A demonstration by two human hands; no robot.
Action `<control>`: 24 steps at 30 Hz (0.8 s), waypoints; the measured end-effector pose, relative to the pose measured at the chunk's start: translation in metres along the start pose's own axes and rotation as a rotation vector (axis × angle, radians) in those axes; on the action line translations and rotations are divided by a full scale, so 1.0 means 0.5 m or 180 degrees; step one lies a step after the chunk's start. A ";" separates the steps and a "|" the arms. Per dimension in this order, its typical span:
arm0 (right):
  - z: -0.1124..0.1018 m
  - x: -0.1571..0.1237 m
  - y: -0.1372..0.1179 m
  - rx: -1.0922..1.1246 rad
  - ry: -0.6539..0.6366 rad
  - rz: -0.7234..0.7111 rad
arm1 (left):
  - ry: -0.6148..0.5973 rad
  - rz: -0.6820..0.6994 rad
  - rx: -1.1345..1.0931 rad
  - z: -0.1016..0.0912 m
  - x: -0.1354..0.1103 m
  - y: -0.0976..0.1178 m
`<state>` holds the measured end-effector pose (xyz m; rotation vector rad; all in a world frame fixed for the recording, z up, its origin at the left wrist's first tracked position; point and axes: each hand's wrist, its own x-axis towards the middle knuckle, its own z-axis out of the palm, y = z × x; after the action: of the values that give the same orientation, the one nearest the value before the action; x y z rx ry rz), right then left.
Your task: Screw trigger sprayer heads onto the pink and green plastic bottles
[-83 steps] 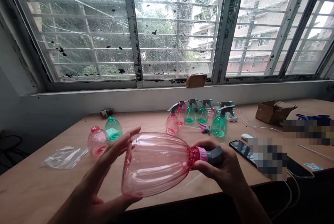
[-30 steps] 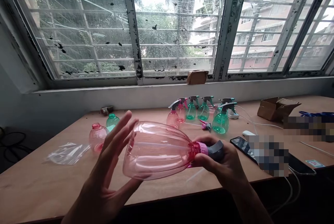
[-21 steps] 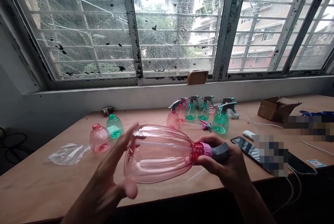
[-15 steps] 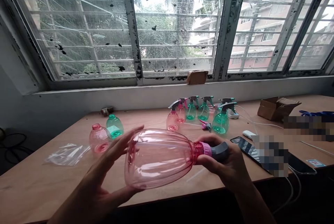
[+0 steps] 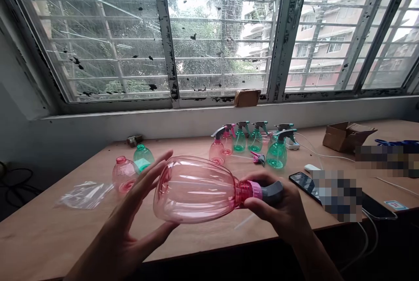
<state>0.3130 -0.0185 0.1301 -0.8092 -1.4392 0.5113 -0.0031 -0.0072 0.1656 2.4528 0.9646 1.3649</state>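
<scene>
A clear pink spray bottle (image 5: 196, 189) lies sideways in the air in front of me, its base to the left. My right hand (image 5: 278, 209) is closed round its neck end, thumb and fingers at the pink collar (image 5: 256, 190) and grey spray head (image 5: 273, 192). At the other end, my left hand (image 5: 127, 224) spans the base, with the thumb below and the stretched fingers along the far upper side. Part of the spray head is hidden by the right hand. A thin tube shows faintly inside the bottle.
On the wooden table (image 5: 81, 237) stand an open pink bottle (image 5: 124, 174), an open green bottle (image 5: 143, 155) and several spray bottles (image 5: 276, 154). A loose spray head (image 5: 258, 158), plastic bag (image 5: 87, 193), phone (image 5: 304, 185), cables and cardboard box (image 5: 347, 137) lie about.
The pink spray bottle and both hands have shifted slightly up, with the bottle a little to the left. The left fingers have straightened a little along the base.
</scene>
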 end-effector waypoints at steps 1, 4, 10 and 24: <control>0.001 0.000 -0.001 -0.0006 0.0016 -0.0022 | -0.0027 0.0018 -0.0001 -0.001 0.000 -0.004; 0.006 -0.001 -0.006 0.0019 0.0041 0.0019 | -0.0066 0.0044 -0.0161 -0.004 0.002 -0.014; 0.018 -0.006 -0.015 0.0264 -0.0031 0.0392 | 0.0033 0.0129 -0.0307 0.002 0.001 0.004; 0.009 -0.001 0.015 0.0670 -0.0352 0.0345 | 0.0250 0.0125 -0.0605 0.024 0.009 0.005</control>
<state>0.3095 -0.0132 0.1242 -0.7013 -1.4195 0.7872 0.0091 -0.0045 0.1629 2.3048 0.7669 1.5012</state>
